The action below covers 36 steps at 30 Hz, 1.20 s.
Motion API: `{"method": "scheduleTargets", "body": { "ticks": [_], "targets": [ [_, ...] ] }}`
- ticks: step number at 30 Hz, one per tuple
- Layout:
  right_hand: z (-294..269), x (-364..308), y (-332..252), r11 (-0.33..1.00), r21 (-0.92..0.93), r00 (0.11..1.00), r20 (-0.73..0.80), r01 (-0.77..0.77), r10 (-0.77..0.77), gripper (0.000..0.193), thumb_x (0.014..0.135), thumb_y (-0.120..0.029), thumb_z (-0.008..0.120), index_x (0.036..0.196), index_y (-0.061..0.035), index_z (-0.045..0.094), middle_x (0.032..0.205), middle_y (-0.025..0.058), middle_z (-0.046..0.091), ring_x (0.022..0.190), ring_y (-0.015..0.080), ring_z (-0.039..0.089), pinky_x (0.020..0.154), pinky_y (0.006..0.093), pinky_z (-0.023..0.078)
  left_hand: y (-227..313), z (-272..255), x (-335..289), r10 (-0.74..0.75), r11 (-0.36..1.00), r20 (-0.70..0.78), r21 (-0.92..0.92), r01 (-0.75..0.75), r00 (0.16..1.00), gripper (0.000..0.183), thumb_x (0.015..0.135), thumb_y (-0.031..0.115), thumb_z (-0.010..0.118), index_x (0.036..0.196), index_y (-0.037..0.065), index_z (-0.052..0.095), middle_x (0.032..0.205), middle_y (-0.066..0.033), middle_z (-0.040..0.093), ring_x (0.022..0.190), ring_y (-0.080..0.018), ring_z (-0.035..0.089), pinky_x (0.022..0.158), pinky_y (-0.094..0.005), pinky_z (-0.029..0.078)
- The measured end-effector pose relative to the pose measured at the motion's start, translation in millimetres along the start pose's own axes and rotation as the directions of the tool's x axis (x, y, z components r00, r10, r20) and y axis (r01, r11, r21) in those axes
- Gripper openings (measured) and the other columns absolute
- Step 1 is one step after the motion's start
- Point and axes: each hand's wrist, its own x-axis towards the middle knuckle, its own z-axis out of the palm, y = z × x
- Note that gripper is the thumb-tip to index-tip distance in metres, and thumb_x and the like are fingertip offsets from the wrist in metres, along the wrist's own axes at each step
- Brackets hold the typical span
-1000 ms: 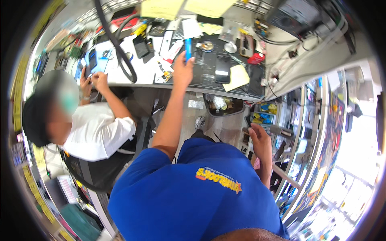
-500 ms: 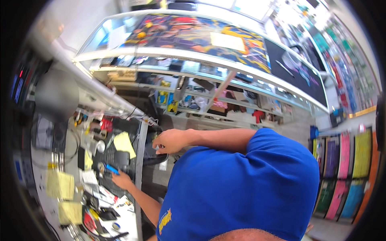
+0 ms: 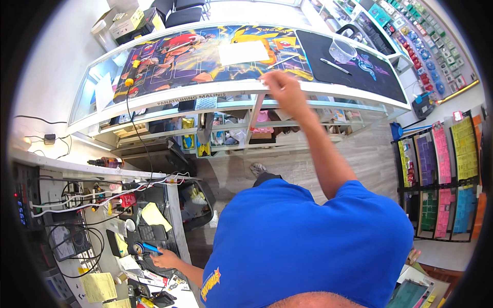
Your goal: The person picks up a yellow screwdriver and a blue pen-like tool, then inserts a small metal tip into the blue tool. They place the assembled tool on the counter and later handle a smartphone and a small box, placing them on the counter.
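My left hand [image 3: 165,258] is over the cluttered workbench at the lower left, fingers closed round the end of a slim blue stick-like tool [image 3: 151,248]. The tool's far end is beside a small round container [image 3: 138,248]. My right arm stretches forward to the glass display counter [image 3: 241,88]. There my right hand [image 3: 283,91] is at the counter's near edge, fingers curled together and slightly blurred. Whatever it may hold is too small to make out. Beyond that hand lie a white sheet [image 3: 244,53] and a colourful printed mat [image 3: 205,64].
A black mat [image 3: 354,79] with a pen [image 3: 336,66] and a clear round tub [image 3: 342,51] covers the counter's right part. A black bin [image 3: 200,218] stands beside the bench. Cables [image 3: 97,197] cross the bench. A rack of coloured cases [image 3: 442,154] stands right.
My right hand has swung from beside the bench, above the bin, forward to the counter's edge. My left hand stays at the bench with the blue tool. The view has shifted and sharpened.
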Motion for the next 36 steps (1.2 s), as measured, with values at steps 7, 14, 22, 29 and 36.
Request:
{"method": "scheduleTargets", "body": {
  "ticks": [7,14,22,29,36],
  "targets": [
    [-155,39,170,0.528,-0.833,0.985,-0.165,-0.166,0.049,0.033,0.095,-0.02,0.064,0.124,-0.008,0.074,0.126,0.0157,0.069,0.12,0.0356,0.062,0.105,0.0466,0.048,35,-19,-39,0.09,0.978,-0.306,-0.153,-0.142,0.948,0.058,0.102,0.042,0.065,0.146,0.005,0.054,0.14,-0.0196,0.053,0.127,-0.0397,0.053,0.106,-0.0553,0.044],
    [-173,56,168,0.748,-0.652,0.988,-0.008,-0.122,0.154,0.019,0.096,-0.02,0.07,0.108,-0.0064,0.077,0.111,0.012,0.071,0.106,0.0331,0.063,0.095,0.044,0.05,284,-143,-174,0.575,0.524,-0.204,-0.651,-0.548,0.792,0.025,0.105,0.02,0.059,0.116,0.001,0.072,0.11,-0.0152,0.068,0.106,-0.032,0.062,0.095,-0.0426,0.048],
    [-159,85,143,0.944,-0.287,0.978,0.172,0.161,-0.115,0.022,0.093,-0.01,0.075,0.113,-0.0042,0.075,0.108,0.0129,0.071,0.098,0.0302,0.066,0.089,0.0394,0.053,619,-220,-288,0.928,-0.256,-0.373,-0.646,-0.719,0.005,0.015,0.092,0.013,0.072,0.105,0.01,0.078,0.106,-0.008,0.073,0.101,-0.0282,0.067,0.092,-0.0417,0.047],
    [-146,83,132,0.985,-0.108,0.959,0.263,0.135,-0.103,0.021,0.094,-0.006,0.073,0.115,-0.0019,0.074,0.106,0.0144,0.071,0.092,0.0271,0.068,0.086,0.0373,0.055,709,-199,-344,0.947,-0.267,-0.236,-0.196,-0.943,-0.219,0.017,0.084,0.022,0.074,0.09,0.006,0.073,0.098,-0.0103,0.072,0.1,-0.0248,0.069,0.091,-0.0403,0.05],
    [-140,130,115,0.979,-0.078,0.899,0.414,0.19,-0.141,0.019,0.094,-0.009,0.072,0.111,0.0003,0.075,0.098,0.0156,0.071,0.087,0.0299,0.069,0.082,0.0395,0.055,677,-246,-259,0.914,0.212,0.115,-0.953,-0.216,0.389,0.016,0.092,0.02,0.065,0.091,0.005,0.071,0.085,-0.0113,0.07,0.082,-0.0209,0.069,0.081,-0.0361,0.054]
  ]
}}
